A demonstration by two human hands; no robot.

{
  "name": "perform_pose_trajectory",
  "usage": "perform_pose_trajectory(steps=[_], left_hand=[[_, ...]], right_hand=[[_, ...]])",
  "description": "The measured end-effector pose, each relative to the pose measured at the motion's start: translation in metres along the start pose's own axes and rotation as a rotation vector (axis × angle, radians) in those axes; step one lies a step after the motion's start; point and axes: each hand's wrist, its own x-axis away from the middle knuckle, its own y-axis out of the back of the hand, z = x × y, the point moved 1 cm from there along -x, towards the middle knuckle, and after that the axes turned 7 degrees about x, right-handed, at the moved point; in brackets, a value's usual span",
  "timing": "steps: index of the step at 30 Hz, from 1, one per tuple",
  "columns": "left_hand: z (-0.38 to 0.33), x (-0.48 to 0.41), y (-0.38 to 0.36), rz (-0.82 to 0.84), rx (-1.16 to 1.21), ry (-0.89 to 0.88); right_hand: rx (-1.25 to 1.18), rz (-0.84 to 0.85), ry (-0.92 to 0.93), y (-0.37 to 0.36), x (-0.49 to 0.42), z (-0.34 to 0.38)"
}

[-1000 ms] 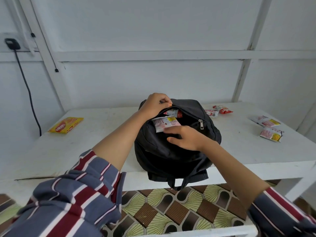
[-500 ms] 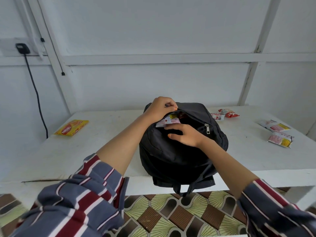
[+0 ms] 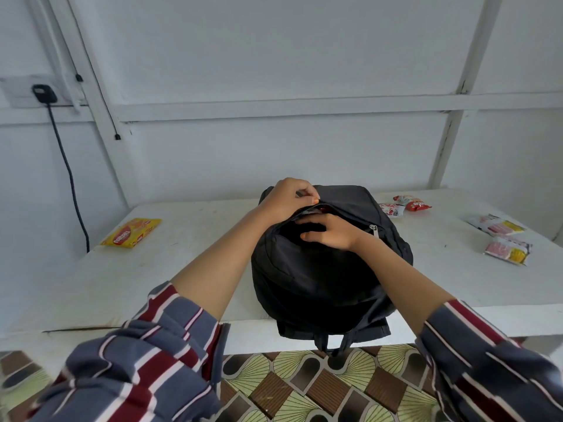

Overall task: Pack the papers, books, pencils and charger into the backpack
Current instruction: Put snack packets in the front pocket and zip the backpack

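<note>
My left hand (image 3: pixel 291 198) pinched the top rim of the backpack (image 3: pixel 320 278) at the desk (image 3: pixel 182 269) near edge — right hand (image 3: pixel 333 236) fingertips inside the opening; gripping or loose, I couldn't tell.

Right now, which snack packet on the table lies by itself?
The yellow packet, alone left of the black backpack. The other four lie in pairs on the backpack's right, in red, white and pink wrappers.

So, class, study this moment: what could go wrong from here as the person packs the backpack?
The backpack overhangs the front edge of the table; a push from the right hand could slide it off. The red-and-white packet sits at the opening that the left hand pinches; the zip could snag it.
</note>
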Motion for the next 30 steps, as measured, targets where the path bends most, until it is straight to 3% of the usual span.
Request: perform_pose_trajectory(steps=[7,11,15,17,23,30], left_hand=[[0.008,0.004,-0.003,0.223,-0.125,0.112],[-0.002,-0.003,-0.018,0.354,-0.303,0.275],[-0.023,-0.023,-0.041,0.099,-0.508,0.147],[-0.033,-0.036,-0.058,0.02,-0.477,0.071],[-0.048,-0.089,-0.121,0.095,-0.176,-0.013],[-0.023,-0.167,-0.181,0.178,-0.208,0.053]], right_hand=[[-0.125,0.093,-0.019,0.02,0.05,-0.006],[-0.186,0.007,-0.059,0.041,0.077,-0.021],[-0.236,-0.135,-0.115,0.06,0.098,-0.046],[-0.263,-0.212,-0.149,0.07,0.104,-0.061],[-0.186,-0.398,-0.257,0.102,0.103,-0.121],[-0.066,-0.362,-0.296,0.141,0.071,-0.217]])
